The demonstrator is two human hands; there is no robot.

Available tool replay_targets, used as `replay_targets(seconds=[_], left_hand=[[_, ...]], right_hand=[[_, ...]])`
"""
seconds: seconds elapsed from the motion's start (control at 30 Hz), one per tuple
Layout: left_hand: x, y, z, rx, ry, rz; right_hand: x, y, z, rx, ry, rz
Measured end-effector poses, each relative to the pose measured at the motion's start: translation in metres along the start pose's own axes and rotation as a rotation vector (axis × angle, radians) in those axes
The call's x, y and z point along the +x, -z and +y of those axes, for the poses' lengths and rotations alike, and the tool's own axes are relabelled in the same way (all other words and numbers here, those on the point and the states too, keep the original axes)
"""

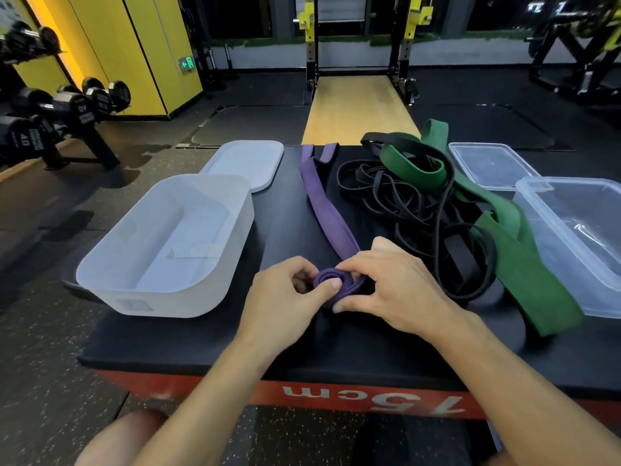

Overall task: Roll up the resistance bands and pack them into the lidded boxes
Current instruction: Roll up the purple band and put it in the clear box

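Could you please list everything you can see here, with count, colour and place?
Purple flat rubber resistance band: one, purple, middle of the top, near end coiled.
Green wide rubber resistance band: at least one, green, draped right of centre.
Thin black rubber bands: a tangle, count unclear, beside and under the green band.
White opaque plastic box: one, open, left.
White plastic lid: one, behind the white box.
Clear plastic container: one, open, right.
Clear plastic lid: one, behind the clear container.
Black-topped red plyo box: one, under everything.
Black dumbbells on a rack: several, far left.
Yellow-and-black squat rack: one, background.
Left hand: grip on the purple coil.
Right hand: grip on the purple coil.
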State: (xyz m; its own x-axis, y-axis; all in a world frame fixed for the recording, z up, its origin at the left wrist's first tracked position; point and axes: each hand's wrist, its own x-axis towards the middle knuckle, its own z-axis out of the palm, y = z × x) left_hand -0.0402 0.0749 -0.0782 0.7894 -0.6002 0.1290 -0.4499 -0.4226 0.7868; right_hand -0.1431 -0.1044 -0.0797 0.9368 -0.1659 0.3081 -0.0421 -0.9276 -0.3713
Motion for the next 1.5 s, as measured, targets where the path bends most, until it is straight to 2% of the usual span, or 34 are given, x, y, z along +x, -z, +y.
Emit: replay_targets(seconds=[0.17, 0.3, 0.43, 0.57, 0.7, 0.83, 0.97, 1.07, 1.2, 1.33, 1.5], left_hand=[[0.014, 0.007, 0.0, 0.038, -0.086, -0.162], [0.022, 0.004, 0.001, 0.03, -0.141, -0.217], [0.019, -0.003, -0.001, -0.024, -0.102, -0.221], [0.025, -0.001, -0.003, -0.097, -0.043, -0.227], [0.03, -0.001, -0.006, -0.191, 0.005, -0.221], [0.027, -0.002, -0.005, -0.188, -0.04, -0.216], [0.025, -0.004, -0.005, -0.2, -0.068, -0.208], [0.021, -0.006, -0.009, -0.187, -0.112, -0.159], [0.019, -0.007, -0.011, -0.165, -0.158, -0.133], [0.023, -0.002, -0.01, -0.148, -0.132, -0.163], [0.032, 0.005, -0.013, -0.214, -0.036, -0.196]], right_hand=[[0.001, -0.004, 0.003, -0.06, 0.068, 0.073], [0.007, -0.006, 0.0, -0.078, 0.088, 0.128], [0.011, -0.016, -0.01, -0.161, 0.099, 0.237], [0.004, -0.009, 0.001, -0.142, 0.102, 0.089], [-0.012, -0.002, 0.011, 0.076, 0.047, -0.066], [-0.015, -0.001, 0.012, 0.252, -0.041, -0.133], [-0.012, -0.001, 0.011, 0.086, 0.008, -0.08], [-0.01, -0.003, 0.006, 0.055, 0.038, 0.008], [0.001, -0.009, -0.02, -0.037, -0.124, 0.097], [0.004, -0.018, -0.038, -0.022, -0.189, 0.086], [-0.006, -0.005, -0.016, 0.036, -0.081, -0.044]])
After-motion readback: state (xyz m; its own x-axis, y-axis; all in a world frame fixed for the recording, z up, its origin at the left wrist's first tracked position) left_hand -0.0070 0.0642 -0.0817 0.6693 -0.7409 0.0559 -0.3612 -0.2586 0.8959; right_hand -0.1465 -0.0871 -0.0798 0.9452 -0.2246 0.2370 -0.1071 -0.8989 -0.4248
